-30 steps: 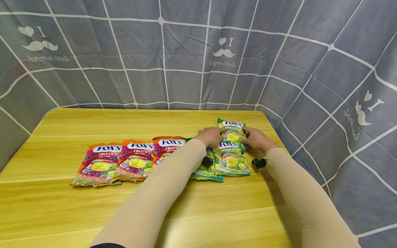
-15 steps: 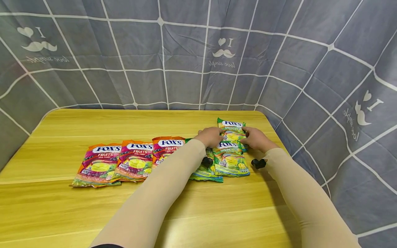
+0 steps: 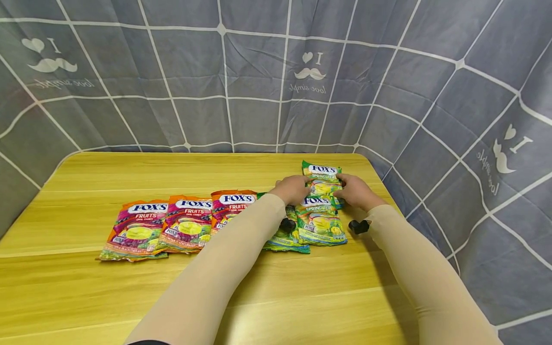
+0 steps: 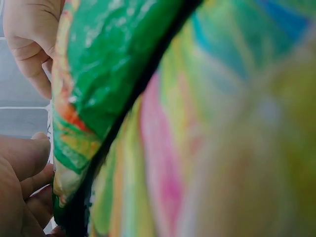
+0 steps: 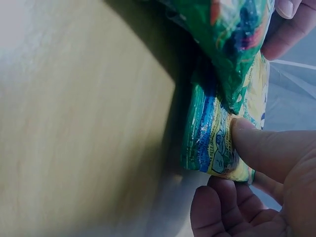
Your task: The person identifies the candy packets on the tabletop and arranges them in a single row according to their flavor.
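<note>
Little has moved since the earlier frames: both hands stay on the far green bag, which sits marginally higher in the head view.

At the left of the wooden table [image 3: 86,297] lies a row of three bags reading "FOX'S FRUITS": the first fruits bag [image 3: 137,230], the second fruits bag [image 3: 188,223] overlapping it, and the third fruits bag [image 3: 227,205], partly hidden by the left sleeve. Right of centre, a near green bag [image 3: 320,220] reads "FOX'S SPRING". Just behind it, overlapping, is the far green "FOX'S SPRING TEA" bag [image 3: 322,175].

The left hand [image 3: 292,189] pinches that bag's left edge, fingers curled. The right hand [image 3: 356,191] pinches its right edge, thumb pressed on the printed seam in the right wrist view.

Behind hangs a grey curtain [image 3: 194,72] printed "love simple" with moustaches.
</note>
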The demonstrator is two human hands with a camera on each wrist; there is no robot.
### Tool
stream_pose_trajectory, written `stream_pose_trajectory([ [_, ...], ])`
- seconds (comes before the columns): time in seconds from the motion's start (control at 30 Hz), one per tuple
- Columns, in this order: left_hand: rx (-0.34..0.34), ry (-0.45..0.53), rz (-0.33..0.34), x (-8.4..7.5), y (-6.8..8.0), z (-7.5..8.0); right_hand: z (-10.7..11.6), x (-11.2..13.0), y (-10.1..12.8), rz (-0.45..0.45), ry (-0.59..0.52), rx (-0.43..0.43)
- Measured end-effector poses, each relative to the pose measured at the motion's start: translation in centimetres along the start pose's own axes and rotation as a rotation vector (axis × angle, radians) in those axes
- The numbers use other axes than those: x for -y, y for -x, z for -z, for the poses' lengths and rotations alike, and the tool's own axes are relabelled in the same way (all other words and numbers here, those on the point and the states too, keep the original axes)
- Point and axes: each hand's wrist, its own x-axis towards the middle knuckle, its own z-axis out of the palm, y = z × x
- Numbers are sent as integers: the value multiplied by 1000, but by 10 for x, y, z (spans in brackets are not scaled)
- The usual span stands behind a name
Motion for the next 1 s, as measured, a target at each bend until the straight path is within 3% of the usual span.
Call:
stream_pose_trajectory([
  [1.0,-130,46,-40,-9,3,5,15,11,-3,36,-91,-185],
])
